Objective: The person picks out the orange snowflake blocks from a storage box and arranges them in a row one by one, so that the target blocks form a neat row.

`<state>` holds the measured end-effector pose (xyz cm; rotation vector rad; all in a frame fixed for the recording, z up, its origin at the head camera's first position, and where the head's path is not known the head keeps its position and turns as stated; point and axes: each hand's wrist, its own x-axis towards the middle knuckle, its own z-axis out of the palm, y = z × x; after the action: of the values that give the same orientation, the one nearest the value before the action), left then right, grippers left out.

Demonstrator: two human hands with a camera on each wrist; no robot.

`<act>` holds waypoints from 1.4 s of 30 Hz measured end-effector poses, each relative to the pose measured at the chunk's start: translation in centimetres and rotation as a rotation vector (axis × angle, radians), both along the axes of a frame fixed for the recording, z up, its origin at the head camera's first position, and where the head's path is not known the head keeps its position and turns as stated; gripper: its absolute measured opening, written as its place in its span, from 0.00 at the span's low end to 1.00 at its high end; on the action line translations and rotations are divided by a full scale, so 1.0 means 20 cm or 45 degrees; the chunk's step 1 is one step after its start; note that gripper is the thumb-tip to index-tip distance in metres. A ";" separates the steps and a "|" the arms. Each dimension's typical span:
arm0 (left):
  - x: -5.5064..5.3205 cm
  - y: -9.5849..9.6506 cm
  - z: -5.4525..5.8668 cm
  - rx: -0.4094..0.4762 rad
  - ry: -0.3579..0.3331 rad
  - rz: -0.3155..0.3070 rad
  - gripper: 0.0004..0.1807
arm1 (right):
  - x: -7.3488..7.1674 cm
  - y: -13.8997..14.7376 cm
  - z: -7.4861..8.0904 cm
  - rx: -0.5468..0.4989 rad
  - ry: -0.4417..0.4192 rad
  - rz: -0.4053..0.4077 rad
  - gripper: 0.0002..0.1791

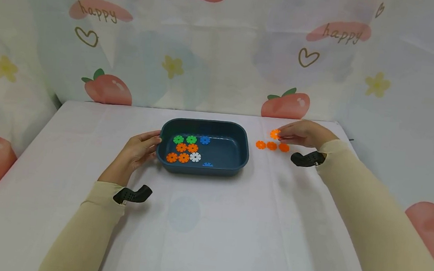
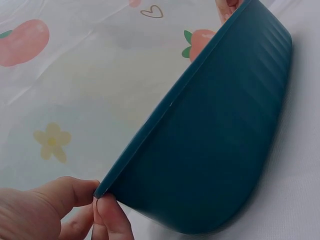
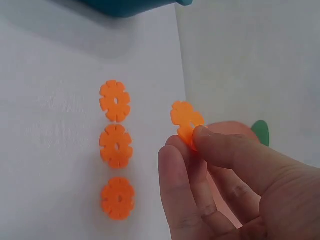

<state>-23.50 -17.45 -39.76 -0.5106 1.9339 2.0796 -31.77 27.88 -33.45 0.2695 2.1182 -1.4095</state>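
My left hand (image 1: 138, 150) pinches the rim at the left end of a dark teal plastic basin (image 1: 201, 170), with thumb and fingers on either side of the rim (image 2: 131, 150) in the left wrist view. Inside the basin lie several notched snowflake discs: orange (image 1: 172, 157), green (image 1: 178, 139), blue (image 1: 205, 140) and white (image 1: 195, 157). To the basin's right, my right hand (image 1: 302, 133) holds an orange snowflake disc (image 3: 186, 119) between thumb and fingertips, raised above the table. Three more orange discs (image 3: 116, 146) lie in a row beneath it.
A white cloth covers the table (image 1: 206, 240). Behind it hangs a printed backdrop (image 1: 225, 57) that meets the table's back edge. Black wrist mounts (image 1: 133, 194) stick out from both sleeves.
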 end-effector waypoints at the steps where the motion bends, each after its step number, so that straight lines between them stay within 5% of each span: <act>1: 0.00 0.00 0.00 -0.002 -0.001 0.002 0.26 | 0.00 0.01 0.00 0.000 0.001 -0.013 0.29; 21: 0.01 0.00 0.01 0.012 -0.008 -0.005 0.26 | 0.06 0.23 -0.07 -0.112 -0.042 -0.201 0.12; 29: 0.00 0.00 0.00 0.006 -0.008 0.012 0.26 | 0.06 0.26 -0.11 -0.002 -0.049 -0.160 0.30; 42: 0.01 0.00 0.01 0.007 0.002 0.000 0.27 | 0.07 0.32 -0.15 -0.034 -0.098 -0.207 0.30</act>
<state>-23.23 -17.50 -39.65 -0.5076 1.9283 2.0853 -30.38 34.21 -36.47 0.4871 2.0524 -1.4928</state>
